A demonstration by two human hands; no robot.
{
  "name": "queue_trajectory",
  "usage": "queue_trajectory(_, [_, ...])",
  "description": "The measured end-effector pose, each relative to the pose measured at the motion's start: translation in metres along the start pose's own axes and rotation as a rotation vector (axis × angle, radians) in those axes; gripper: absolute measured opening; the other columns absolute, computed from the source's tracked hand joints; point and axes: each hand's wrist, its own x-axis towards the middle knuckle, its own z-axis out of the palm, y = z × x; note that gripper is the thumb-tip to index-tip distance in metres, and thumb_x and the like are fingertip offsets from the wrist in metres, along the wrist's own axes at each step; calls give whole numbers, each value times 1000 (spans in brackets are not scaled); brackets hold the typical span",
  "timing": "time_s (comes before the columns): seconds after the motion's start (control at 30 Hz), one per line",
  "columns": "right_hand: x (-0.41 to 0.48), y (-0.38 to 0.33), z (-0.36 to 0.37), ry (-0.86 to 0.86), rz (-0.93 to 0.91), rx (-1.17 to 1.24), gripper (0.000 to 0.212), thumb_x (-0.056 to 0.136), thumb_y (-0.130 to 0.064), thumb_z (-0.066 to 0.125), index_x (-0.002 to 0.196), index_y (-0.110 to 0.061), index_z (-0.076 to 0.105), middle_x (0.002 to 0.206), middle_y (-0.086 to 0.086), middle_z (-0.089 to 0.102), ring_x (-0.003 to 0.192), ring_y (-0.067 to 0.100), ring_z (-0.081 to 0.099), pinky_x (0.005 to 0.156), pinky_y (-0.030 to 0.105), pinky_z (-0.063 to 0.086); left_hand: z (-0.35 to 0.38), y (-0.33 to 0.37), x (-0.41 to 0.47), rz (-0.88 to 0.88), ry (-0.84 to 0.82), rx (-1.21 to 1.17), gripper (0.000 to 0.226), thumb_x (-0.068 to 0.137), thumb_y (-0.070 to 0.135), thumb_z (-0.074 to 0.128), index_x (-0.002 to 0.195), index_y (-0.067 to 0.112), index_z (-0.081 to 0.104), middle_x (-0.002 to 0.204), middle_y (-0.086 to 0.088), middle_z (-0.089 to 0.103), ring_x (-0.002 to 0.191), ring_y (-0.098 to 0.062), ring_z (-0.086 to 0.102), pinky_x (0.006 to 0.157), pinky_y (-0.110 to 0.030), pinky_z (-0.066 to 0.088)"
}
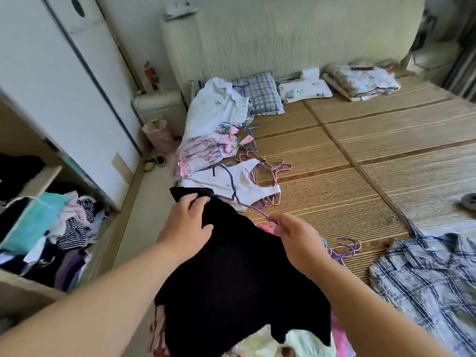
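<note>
My left hand grips the black top at its far corner. My right hand pinches a purple hanger. The top lies at the bed's near edge, over a clothes pile.

A woven straw mat spreads ahead of me, backed by a pale headboard with a wavy pattern. A plaid pillow, a white pillow and a folded quilt lie along it. To my left stands a white wardrobe, its near section open with clothes heaped inside. A white nightstand and a pink bin sit in the corner on the pale floor. The daylight is soft.
</note>
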Motion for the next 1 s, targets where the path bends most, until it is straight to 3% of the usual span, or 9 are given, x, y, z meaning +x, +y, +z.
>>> queue_trajectory(0.1, [13, -66, -50, -127, -75, -7, 31, 92, -18, 51, 94, -47, 62, 73, -16, 60, 54, -1, 48, 51, 14, 37, -75, -4, -8, 47, 144, 57, 62, 70, 21, 76, 126, 9, 52, 125, -17, 46, 117, -37, 43, 104, -43, 34])
queue_trajectory(0.2, [17, -128, -92, -199, -172, -38, 36, 90, -17, 54, 83, -51, 61, 78, -20, 65, 63, -1, 54, 61, 8, 40, -139, -9, -30, 43, 322, 104, 60, 62, 16, 84, 111, -2, 55, 112, -23, 54, 105, -42, 51, 93, -44, 38])
queue_trajectory(0.27, [16, -164, -113, -231, -222, -72, 40, 89, -16, 56, 79, -54, 60, 71, -32, 60, 66, -14, 53, 61, -1, 35, -172, -11, -43, 30, 409, 68, 56, 69, 15, 81, 114, -4, 53, 113, -24, 56, 107, -43, 52, 94, -47, 40])
queue_trajectory(0.4, [11, -218, -132, -206, -306, -125, 41, 89, -17, 58, 75, -56, 57, 69, -36, 58, 69, -22, 50, 62, -3, 34, -215, -20, -68, -26, 263, -101, 27, 93, 29, 55, 118, 18, 56, 113, -9, 64, 107, -30, 57, 88, -37, 42])
queue_trajectory(0.53, [2, -245, -128, -225, -363, -230, 26, 89, -33, 58, 84, -59, 57, 75, -28, 61, 67, -11, 54, 61, 5, 38, -235, -35, -91, -87, 248, -316, 19, 95, 27, 53, 112, 24, 62, 101, 8, 62, 95, -12, 53, 77, -24, 35])
queue_trajectory(0.63, [0, -244, -115, -207, -332, -304, 26, 88, -38, 57, 113, -43, 61, 101, -24, 64, 92, 1, 59, 81, 22, 43, -243, -60, -104, -183, 252, -316, 13, 96, 30, 51, 88, 22, 57, 78, 7, 59, 82, -19, 56, 64, -28, 35])
queue_trajectory(0.7, [-2, -243, -100, -182, -299, -335, 26, 90, -35, 56, 115, -38, 63, 98, -22, 63, 94, 5, 58, 77, 24, 41, -245, -84, -112, -206, 234, -327, 15, 96, 32, 51, 81, 26, 51, 74, 6, 58, 79, -20, 56, 62, -29, 36])
queue_trajectory(0.83, [-16, -253, -50, -101, -229, -340, 20, 91, -31, 57, 108, -35, 67, 84, -24, 60, 88, 7, 59, 65, 15, 36, -247, -126, -115, -138, 186, -281, 24, 95, 31, 52, 95, 8, 60, 87, -9, 66, 84, -23, 59, 73, -35, 42])
queue_trajectory(1.0, [-32, -301, 24, -16, -201, -321, 19, 92, -28, 54, 105, -31, 67, 88, -20, 57, 88, 7, 54, 67, 19, 34, -267, -198, -113, -28, 127, -313, 19, 97, 30, 50, 102, 17, 61, 88, 2, 65, 85, -19, 59, 69, -34, 42])
